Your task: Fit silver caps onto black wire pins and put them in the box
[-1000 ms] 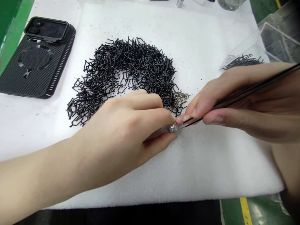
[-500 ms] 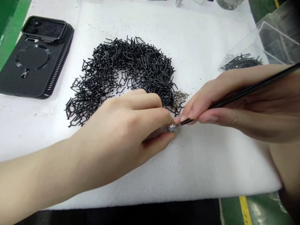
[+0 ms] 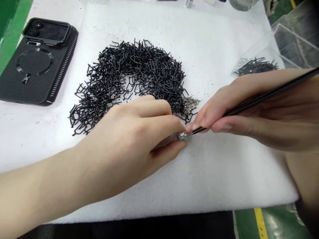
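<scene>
My left hand [image 3: 139, 129] is closed, with a small shiny metal piece [image 3: 183, 135] pinched between thumb and forefinger; the fingers hide most of it. My right hand [image 3: 239, 106] grips black tweezers [image 3: 249, 103] like a pen. Their thin tips meet the metal piece, and my right fingertips are close beside the left ones. Behind both hands lies a curved heap of small bent black pieces [image 3: 139, 63]. Tiny silvery-gold bits [image 3: 190, 105] are gathered at the heap's right end.
A black phone case [image 3: 37, 63] lies at the left on the white foam sheet [image 3: 219, 179]. At the right, a clear plastic box [image 3: 281, 43] lies tilted, with more black pieces [image 3: 258, 65] at its mouth. A glass container [image 3: 243, 4] stands at the far edge.
The tweezer tips have shifted very slightly left against the metal piece. Both hands keep almost the same place and grip.
</scene>
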The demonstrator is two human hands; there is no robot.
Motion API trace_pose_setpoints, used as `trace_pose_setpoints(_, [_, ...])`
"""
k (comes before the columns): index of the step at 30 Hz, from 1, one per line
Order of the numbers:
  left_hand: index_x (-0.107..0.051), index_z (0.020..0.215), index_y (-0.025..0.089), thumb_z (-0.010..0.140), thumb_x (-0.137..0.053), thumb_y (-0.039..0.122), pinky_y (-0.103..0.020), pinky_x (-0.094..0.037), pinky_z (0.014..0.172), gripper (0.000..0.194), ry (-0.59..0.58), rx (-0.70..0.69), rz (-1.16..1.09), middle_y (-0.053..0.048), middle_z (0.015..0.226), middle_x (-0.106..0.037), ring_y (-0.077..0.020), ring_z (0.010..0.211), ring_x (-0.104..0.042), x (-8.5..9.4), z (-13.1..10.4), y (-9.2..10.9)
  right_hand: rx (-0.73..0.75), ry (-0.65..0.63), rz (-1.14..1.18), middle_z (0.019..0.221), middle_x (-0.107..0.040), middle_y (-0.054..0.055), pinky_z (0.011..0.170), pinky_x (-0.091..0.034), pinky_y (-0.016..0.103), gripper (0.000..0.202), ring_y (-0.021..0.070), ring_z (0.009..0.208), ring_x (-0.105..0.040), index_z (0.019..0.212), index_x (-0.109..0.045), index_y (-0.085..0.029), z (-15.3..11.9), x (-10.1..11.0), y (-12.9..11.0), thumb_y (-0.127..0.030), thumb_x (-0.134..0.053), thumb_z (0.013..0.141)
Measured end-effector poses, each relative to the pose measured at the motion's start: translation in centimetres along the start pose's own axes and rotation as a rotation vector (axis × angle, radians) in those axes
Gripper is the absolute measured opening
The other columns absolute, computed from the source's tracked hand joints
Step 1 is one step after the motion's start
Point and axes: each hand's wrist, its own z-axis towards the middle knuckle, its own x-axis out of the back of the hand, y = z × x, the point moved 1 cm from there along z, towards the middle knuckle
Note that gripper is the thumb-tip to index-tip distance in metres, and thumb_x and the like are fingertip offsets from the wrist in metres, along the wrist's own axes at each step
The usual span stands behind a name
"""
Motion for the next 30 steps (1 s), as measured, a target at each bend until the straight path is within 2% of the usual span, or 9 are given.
trace_pose_setpoints(4, [-0.086,0.109,0.022,0.118,-0.066,0.025,-0.034,-0.063,0.089,0.022,0.005,-0.014,-0.007,-0.002,0.100,-0.080,-0.0190,0.092,-0.076,0.1,0.0,0.1,-0.022,0.047,-0.077,0.102,-0.089,-0.005,0.080,-0.072,0.038,0.005,0.0210,0.092,-0.086,0.100,-0.088,-0.039,-0.2,0.8,-0.2,-0.038,-0.091,0.102])
trace_pose_setpoints(8, [-0.086,0.109,0.023,0.118,-0.066,0.022,-0.033,-0.060,0.083,0.022,0.001,-0.013,-0.024,-0.001,0.098,-0.079,-0.0177,0.088,-0.074,0.0,0.1,-0.1,-0.065,0.141,-0.275,0.104,-0.089,-0.006,0.081,-0.065,0.036,0.005,0.0171,0.090,-0.080,0.105,-0.093,-0.042,-0.7,2.6,0.3,-0.040,-0.095,0.101])
trace_pose_setpoints(11, [-0.085,0.112,0.024,0.118,-0.065,0.026,-0.033,-0.059,0.080,0.021,0.026,-0.018,-0.049,-0.001,0.098,-0.078,-0.0177,0.087,-0.073,-0.4,0.0,-0.4,-0.068,0.224,-0.294,0.103,-0.089,-0.004,0.077,-0.063,0.037,0.011,0.0181,0.089,-0.080,0.106,-0.095,-0.040,-1.1,3.2,0.9,-0.040,-0.100,0.097])
trace_pose_setpoints(17, [-0.082,0.116,0.026,0.118,-0.068,0.026,-0.029,-0.056,0.079,0.014,0.036,-0.002,-0.073,0.002,0.100,-0.077,-0.0135,0.086,-0.069,-0.6,-0.7,-0.7,-0.134,0.175,-0.243,0.100,-0.090,-0.001,0.073,-0.066,0.043,0.011,0.0251,0.087,-0.086,0.102,-0.094,-0.035,-0.4,2.4,1.0,-0.046,-0.095,0.101])
trace_pose_setpoints(22, [-0.080,0.121,0.028,0.118,-0.069,0.026,-0.028,-0.055,0.081,0.012,0.044,-0.003,-0.113,0.003,0.103,-0.075,-0.0124,0.088,-0.069,-0.4,-0.9,-0.8,-0.158,0.177,-0.219,0.101,-0.090,-0.005,0.073,-0.066,0.040,0.010,0.0210,0.089,-0.087,0.101,-0.093,-0.036,-0.1,2.3,0.9,-0.046,-0.094,0.102])
trace_pose_setpoints(30, [-0.083,0.117,0.025,0.119,-0.066,0.027,-0.028,-0.055,0.079,0.017,0.037,-0.016,-0.062,0.002,0.100,-0.076,-0.0135,0.086,-0.070,-0.3,-0.6,-0.8,-0.127,0.169,-0.194,0.100,-0.090,-0.003,0.074,-0.066,0.038,0.010,0.0203,0.086,-0.084,0.102,-0.094,-0.035,-0.4,2.5,1.1,-0.045,-0.096,0.100])
